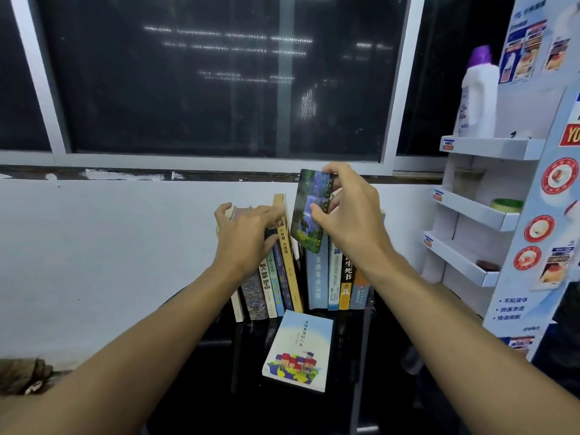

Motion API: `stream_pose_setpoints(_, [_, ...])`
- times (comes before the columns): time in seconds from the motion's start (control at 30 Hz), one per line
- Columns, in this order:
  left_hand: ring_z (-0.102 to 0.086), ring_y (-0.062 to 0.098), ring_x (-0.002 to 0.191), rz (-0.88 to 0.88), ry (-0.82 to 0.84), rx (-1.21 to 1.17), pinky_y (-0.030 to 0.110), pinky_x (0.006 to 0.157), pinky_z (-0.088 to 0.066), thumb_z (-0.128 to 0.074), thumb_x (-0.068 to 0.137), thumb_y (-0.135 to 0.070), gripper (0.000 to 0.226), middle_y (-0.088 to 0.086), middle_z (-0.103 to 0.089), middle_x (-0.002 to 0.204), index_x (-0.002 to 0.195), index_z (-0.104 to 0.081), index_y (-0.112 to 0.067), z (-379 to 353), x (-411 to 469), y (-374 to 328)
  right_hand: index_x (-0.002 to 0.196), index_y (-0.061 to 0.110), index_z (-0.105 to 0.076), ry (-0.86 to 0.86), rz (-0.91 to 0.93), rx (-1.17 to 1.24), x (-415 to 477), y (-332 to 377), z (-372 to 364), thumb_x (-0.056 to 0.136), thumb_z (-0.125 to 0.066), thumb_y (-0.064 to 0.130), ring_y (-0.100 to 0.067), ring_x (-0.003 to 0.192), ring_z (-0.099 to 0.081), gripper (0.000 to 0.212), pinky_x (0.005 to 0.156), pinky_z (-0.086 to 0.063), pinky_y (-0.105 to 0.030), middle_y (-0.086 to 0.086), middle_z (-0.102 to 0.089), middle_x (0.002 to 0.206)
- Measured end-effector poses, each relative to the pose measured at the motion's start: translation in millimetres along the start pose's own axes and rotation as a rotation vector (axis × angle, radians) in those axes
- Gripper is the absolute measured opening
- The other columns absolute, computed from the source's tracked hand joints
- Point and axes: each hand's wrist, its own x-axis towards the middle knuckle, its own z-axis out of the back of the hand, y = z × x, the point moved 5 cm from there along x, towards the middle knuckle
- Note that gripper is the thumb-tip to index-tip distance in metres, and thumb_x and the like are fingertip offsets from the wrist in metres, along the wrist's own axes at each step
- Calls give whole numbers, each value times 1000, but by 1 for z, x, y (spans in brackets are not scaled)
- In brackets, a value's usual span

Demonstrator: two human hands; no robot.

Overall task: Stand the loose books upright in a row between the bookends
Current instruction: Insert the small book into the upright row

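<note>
Two hands, centre frame: left hand (248, 237) flat, pressing leaning books (284, 271); right hand (351, 221) pinching green book (306, 211) above row.

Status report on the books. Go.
Left hand pressing leaning books aside. Right hand holding green book over the gap. Pale blue book lies flat in front, not yet stood. Gap unobstructed.

Looks like a shop: cardboard display rack (489, 149) w/ detergent bottle (478, 95) (promo posters (527, 48)).

Dark tabletop (370, 397), row of upright books (317, 277), one loose book (299, 350) lying flat
</note>
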Motion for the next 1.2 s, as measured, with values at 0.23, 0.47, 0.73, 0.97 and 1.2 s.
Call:
stream_pose_setpoints(0.23, [-61,10,115,24,-22,-78,48,112,-14,-70,92,-35,41,-18,-69,122,130,-59,-45,-2,0,3,133,18,-52,-32,20,19,2,-12,-33,85,-79,10,-17,89,-63,56,80,-58,-38,4,-59,113])
stream_pose_setpoints(0.47, [-56,5,121,66,-18,-127,48,114,-15,-71,91,-35,48,-20,-65,128,136,-57,-46,-7,0,8,135,15,-51,-54,93,-1,1,-21,-53,87,-76,9,-21,94,-65,55,80,-58,-42,-3,-61,122])
stream_pose_setpoints(0.73, [-58,2,114,88,-28,-161,47,113,-17,-70,91,-33,47,-21,-66,121,134,-58,-48,-9,0,8,132,11,-54,-70,117,17,11,-23,-63,87,-75,6,-14,91,-61,50,75,-48,-20,-5,-59,121])
stream_pose_setpoints(0.97, [-57,6,112,102,-34,-185,47,109,-20,-70,92,-32,42,-19,-68,115,129,-60,-49,-6,1,7,126,18,-53,56,13,41,-3,-38,-84,89,-73,7,-9,82,-52,44,70,-39,-15,2,-56,112])
stream_pose_setpoints(1.2, [-58,12,114,125,0,-184,47,107,-21,-69,92,-36,40,-17,-69,118,129,-60,-50,-7,5,9,130,16,-51,125,18,-55,-28,-54,-95,89,-71,7,-20,112,-54,46,87,-54,-42,-3,-57,121])
